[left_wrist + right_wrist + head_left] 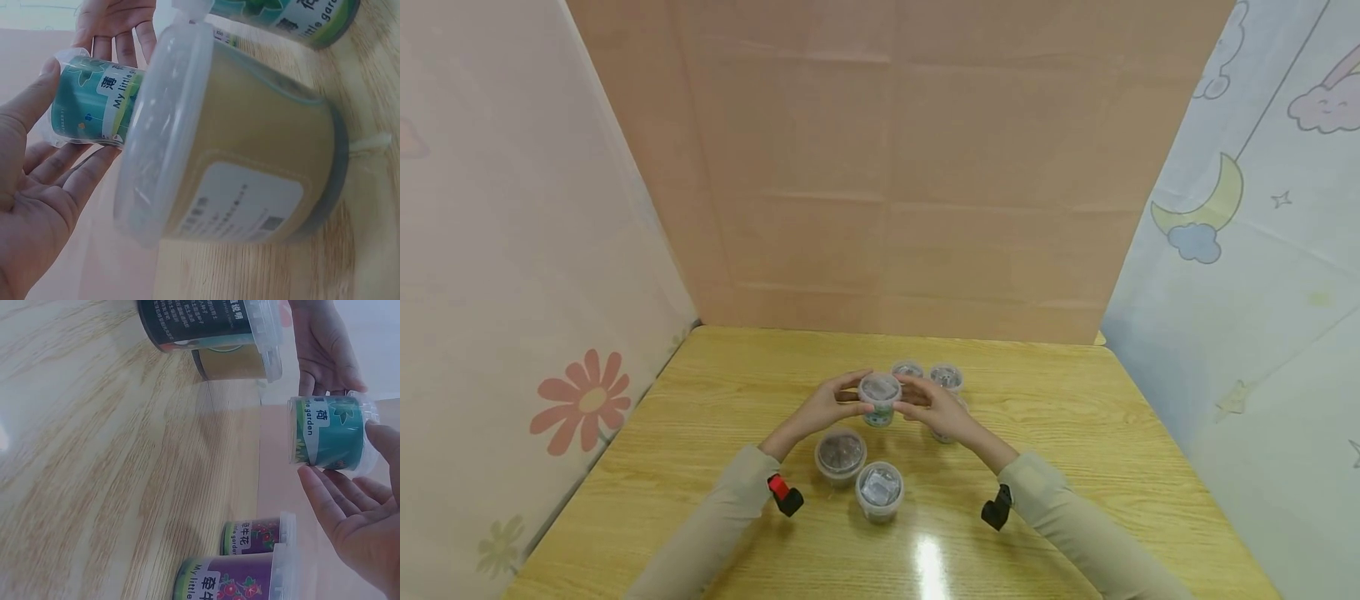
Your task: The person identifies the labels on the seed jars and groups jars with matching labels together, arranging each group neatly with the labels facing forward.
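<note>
Between both hands is a small clear-lidded plastic cup (880, 390) with a teal "My little garden" label (331, 434), held above the table. My left hand (827, 407) grips its left side, thumb near the lid and fingers on the far side. From the right, my right hand (938, 408) holds the same cup with thumb and fingers. Closest to the left wrist is a wider brown cup (262, 137) with a white sticker. Two purple-labelled cups (253, 536) stand near the right hand, where another cup (942, 436) is partly hidden.
A second teal-labelled cup (880, 490) stands at the front beside the brown one. Two lidded cups (946, 377) sit behind the right hand. The wooden table (1075, 483) meets a brown paper backdrop (887, 208) and patterned cloths at the sides.
</note>
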`<state>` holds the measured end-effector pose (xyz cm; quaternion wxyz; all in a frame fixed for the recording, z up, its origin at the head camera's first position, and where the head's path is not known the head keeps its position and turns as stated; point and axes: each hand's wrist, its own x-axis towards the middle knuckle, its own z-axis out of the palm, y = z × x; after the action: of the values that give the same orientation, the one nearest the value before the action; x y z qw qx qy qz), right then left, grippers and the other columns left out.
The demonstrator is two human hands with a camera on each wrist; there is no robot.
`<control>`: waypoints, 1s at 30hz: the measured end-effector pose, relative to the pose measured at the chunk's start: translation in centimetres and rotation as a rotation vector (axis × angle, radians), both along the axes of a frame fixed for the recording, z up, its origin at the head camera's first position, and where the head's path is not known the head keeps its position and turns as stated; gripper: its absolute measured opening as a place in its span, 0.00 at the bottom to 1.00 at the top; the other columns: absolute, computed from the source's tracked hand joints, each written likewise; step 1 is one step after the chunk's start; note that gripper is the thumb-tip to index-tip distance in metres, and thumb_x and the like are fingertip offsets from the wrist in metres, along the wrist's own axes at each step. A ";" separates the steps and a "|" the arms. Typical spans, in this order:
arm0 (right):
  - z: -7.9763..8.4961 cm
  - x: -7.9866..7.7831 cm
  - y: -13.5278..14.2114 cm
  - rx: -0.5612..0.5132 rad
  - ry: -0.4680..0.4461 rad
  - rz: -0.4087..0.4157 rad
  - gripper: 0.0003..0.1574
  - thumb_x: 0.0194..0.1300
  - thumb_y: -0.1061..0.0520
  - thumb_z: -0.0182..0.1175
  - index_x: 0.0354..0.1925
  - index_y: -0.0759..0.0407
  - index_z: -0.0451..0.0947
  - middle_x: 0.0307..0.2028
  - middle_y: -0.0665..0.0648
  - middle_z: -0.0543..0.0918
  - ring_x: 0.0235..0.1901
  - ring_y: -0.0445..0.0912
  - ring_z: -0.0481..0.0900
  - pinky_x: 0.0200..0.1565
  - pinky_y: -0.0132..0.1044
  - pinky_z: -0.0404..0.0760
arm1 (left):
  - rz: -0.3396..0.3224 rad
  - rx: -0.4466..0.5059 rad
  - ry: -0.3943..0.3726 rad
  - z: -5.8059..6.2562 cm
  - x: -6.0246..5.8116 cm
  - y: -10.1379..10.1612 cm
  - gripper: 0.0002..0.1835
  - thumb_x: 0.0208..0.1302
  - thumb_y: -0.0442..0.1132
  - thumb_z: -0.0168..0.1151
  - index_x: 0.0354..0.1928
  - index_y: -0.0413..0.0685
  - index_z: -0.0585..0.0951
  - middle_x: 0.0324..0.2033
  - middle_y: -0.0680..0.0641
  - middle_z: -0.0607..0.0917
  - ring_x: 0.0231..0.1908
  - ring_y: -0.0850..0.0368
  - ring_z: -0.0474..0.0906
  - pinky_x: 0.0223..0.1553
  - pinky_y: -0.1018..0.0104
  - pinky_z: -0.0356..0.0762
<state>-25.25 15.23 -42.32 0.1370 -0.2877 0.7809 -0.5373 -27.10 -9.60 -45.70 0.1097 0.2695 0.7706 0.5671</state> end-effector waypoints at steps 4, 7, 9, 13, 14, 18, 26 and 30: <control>-1.4 -0.7 -0.1 0.013 0.024 -0.019 0.37 0.66 0.53 0.56 0.68 0.63 0.56 0.59 0.67 0.71 0.56 0.59 0.73 0.48 0.42 0.80 | 0.006 -0.012 0.006 -0.1 -0.1 -0.3 0.37 0.58 0.47 0.64 0.69 0.56 0.61 0.62 0.44 0.69 0.56 0.45 0.73 0.51 0.58 0.77; -1.9 -1.0 -0.3 0.019 0.023 -0.025 0.37 0.66 0.52 0.57 0.68 0.61 0.57 0.59 0.66 0.71 0.56 0.58 0.73 0.48 0.41 0.81 | 0.004 -0.024 -0.009 0.9 0.5 -0.4 0.36 0.59 0.45 0.63 0.69 0.53 0.61 0.63 0.42 0.67 0.57 0.43 0.72 0.54 0.56 0.75; -2.0 -1.1 -0.4 0.017 0.018 -0.021 0.37 0.66 0.52 0.57 0.68 0.61 0.57 0.59 0.66 0.71 0.56 0.58 0.73 0.48 0.42 0.80 | -0.005 -0.023 -0.017 1.6 0.9 -0.5 0.36 0.60 0.42 0.63 0.69 0.50 0.60 0.64 0.41 0.66 0.58 0.41 0.71 0.55 0.55 0.74; -2.3 -1.3 -0.6 0.029 0.030 -0.021 0.37 0.65 0.50 0.57 0.68 0.59 0.58 0.59 0.64 0.72 0.55 0.57 0.74 0.48 0.43 0.80 | -0.019 -0.023 -0.031 2.3 1.3 -0.6 0.36 0.61 0.38 0.62 0.69 0.46 0.59 0.64 0.39 0.66 0.58 0.39 0.69 0.55 0.53 0.73; -2.3 -1.4 -0.6 0.029 0.035 -0.018 0.37 0.65 0.49 0.57 0.67 0.59 0.58 0.58 0.64 0.72 0.55 0.57 0.74 0.48 0.44 0.80 | -0.020 -0.024 -0.030 2.2 1.3 -0.6 0.35 0.61 0.38 0.62 0.69 0.46 0.59 0.64 0.39 0.66 0.58 0.39 0.69 0.56 0.53 0.73; -2.5 -1.5 -0.8 0.039 0.060 -0.017 0.37 0.65 0.49 0.57 0.67 0.58 0.59 0.57 0.62 0.73 0.53 0.56 0.76 0.47 0.43 0.81 | -0.023 -0.041 -0.014 2.1 1.1 -0.8 0.35 0.62 0.38 0.61 0.69 0.46 0.59 0.64 0.39 0.66 0.58 0.40 0.70 0.57 0.51 0.71; -2.8 -1.8 -1.4 0.034 0.063 -0.004 0.35 0.66 0.53 0.57 0.67 0.60 0.59 0.59 0.64 0.70 0.54 0.58 0.74 0.47 0.40 0.81 | -0.023 -0.050 -0.027 1.8 1.0 -1.3 0.36 0.62 0.39 0.61 0.70 0.46 0.58 0.64 0.39 0.65 0.60 0.38 0.67 0.58 0.48 0.69; -1.7 -1.2 -1.7 0.025 0.049 0.027 0.35 0.67 0.58 0.55 0.67 0.66 0.56 0.60 0.68 0.68 0.55 0.62 0.73 0.48 0.43 0.80 | -0.020 -0.043 -0.038 1.5 1.0 -1.6 0.36 0.62 0.39 0.61 0.70 0.45 0.58 0.65 0.39 0.65 0.60 0.37 0.66 0.58 0.48 0.69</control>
<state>-26.44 13.49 -44.04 0.1288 -0.3094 0.7868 -0.5182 -26.14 -11.20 -44.16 0.1358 0.2640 0.7775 0.5544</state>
